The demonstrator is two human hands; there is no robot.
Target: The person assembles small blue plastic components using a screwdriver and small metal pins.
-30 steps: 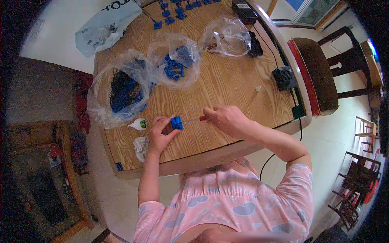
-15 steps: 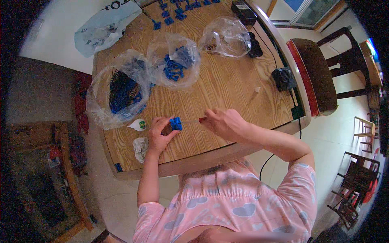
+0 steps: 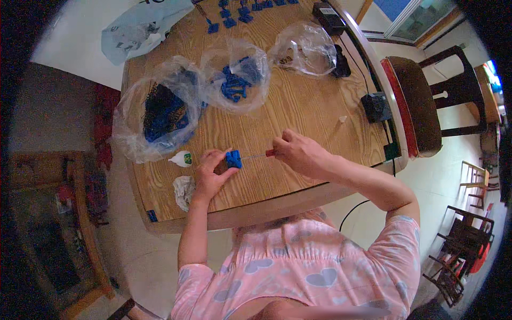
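Even soft daylight, sharp centre, fisheye bending, black rim vignette.

Blue part (image 3: 233,159) (screwdriver (image 3: 256,156) against it)

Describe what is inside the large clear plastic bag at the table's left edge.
The large clear plastic bag holds a heap of small blue plastic parts with darker pieces among them. Crinkled film and glare hide their exact shapes and whatever lies beneath the heap.

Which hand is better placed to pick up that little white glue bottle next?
Probably the left. The left hand pinches the small blue part close beside the white bottle, on that same side of the table. The right hand lies farther off, gripping the red-handled screwdriver.
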